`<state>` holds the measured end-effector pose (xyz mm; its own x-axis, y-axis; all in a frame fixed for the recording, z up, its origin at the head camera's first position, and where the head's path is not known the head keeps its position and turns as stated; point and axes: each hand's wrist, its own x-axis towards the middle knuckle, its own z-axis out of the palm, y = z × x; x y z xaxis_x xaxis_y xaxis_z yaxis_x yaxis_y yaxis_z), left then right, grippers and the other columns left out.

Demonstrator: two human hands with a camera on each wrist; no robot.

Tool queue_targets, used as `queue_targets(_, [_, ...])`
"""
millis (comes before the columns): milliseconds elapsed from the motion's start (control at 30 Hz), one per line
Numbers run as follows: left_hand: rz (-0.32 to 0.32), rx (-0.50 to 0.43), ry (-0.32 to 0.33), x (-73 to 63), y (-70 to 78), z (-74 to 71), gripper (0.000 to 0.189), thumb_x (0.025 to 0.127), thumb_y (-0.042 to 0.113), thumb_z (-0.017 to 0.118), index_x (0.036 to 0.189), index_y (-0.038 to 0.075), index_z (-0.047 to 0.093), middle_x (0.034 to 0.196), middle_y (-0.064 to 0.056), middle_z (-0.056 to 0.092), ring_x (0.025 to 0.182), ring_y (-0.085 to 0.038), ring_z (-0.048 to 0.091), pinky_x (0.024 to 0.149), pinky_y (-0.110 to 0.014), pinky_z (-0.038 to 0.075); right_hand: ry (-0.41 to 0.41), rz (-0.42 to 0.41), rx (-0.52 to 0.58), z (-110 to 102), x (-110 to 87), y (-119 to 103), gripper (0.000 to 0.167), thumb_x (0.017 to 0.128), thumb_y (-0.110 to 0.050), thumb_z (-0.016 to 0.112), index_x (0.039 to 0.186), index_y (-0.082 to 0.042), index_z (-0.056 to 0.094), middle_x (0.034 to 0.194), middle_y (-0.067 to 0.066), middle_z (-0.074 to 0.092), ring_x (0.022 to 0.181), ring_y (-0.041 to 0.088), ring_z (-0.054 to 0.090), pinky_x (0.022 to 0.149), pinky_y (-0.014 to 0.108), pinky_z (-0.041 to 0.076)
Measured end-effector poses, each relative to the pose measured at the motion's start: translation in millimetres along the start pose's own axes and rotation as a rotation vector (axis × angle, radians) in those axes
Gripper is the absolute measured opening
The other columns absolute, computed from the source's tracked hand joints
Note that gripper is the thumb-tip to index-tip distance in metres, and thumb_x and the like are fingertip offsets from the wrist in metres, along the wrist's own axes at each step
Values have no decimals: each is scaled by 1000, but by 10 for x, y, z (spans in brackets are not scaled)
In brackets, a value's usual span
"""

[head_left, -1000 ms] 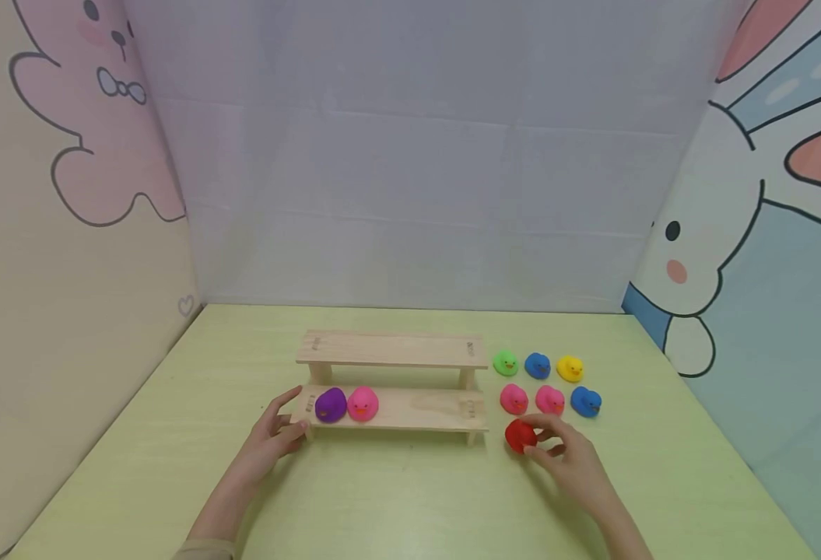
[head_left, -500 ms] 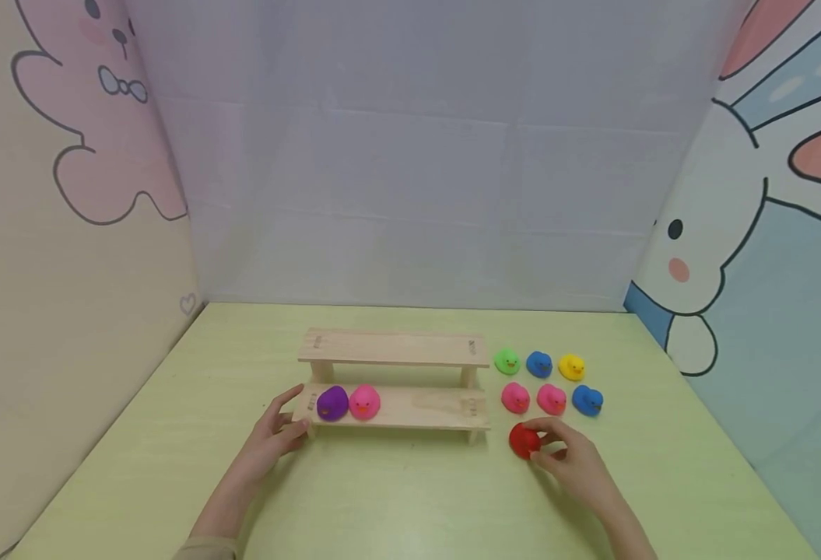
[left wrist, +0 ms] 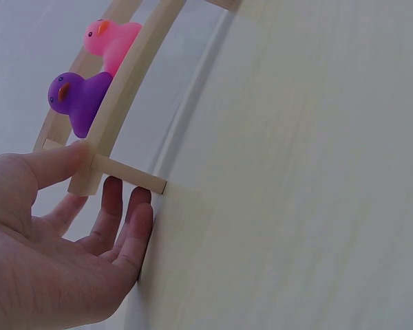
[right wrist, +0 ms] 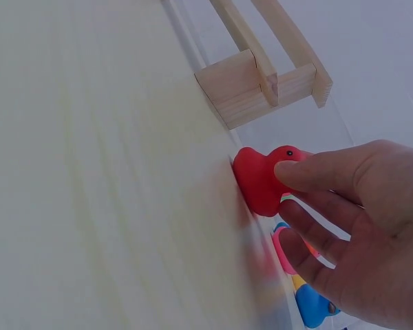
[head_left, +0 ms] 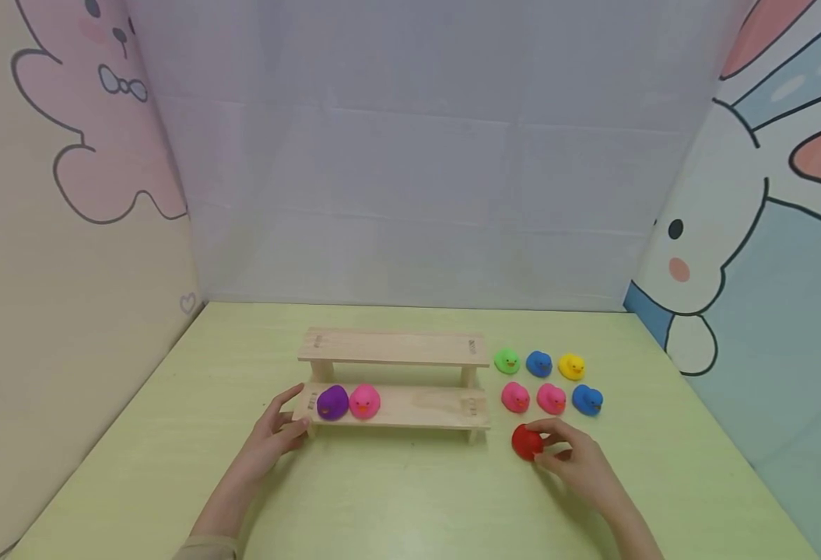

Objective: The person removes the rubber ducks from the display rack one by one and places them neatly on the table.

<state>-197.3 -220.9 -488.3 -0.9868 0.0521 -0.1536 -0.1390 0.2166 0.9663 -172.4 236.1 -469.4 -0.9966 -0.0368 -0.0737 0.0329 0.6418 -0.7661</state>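
Observation:
A two-tier wooden shelf (head_left: 410, 408) stands on the table, with a purple rubber duck (head_left: 332, 402) and a pink rubber duck (head_left: 364, 401) side by side at the left of its lower step. My left hand (head_left: 275, 432) holds that step's left end. In the left wrist view the thumb (left wrist: 62, 163) lies on the board's end and the other fingers curl by the side support (left wrist: 131, 173). Right of the shelf, my right hand (head_left: 578, 459) pinches a red rubber duck (right wrist: 258, 182) between thumb and fingers, low at the tabletop. Part of the duck's head is hidden behind the thumb.
Behind the red duck, two rows of rubber ducks sit on the table: green (head_left: 506, 361), blue (head_left: 539, 364) and yellow (head_left: 572, 366) at the back, two pink (head_left: 515, 397) and one blue (head_left: 587, 400) in front. A pale cloth wall (head_left: 417, 155) closes off the table's far edge.
The red duck, pinched in my right hand, has shifted slightly right and toward me, and turned a little. My left hand has kept its hold on the shelf.

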Motion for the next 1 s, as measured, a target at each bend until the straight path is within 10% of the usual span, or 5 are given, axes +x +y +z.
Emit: queue_targets(1000, [3,1,11,-19,19,7,63,100,12,54,156,22,26,135,-25,52,113,-24,61,97,-39,53,-17,-15,-74,-60,17,-115,50,83,-9,77,130,-16,62,130,9,63,117,28,55,93,45,55])
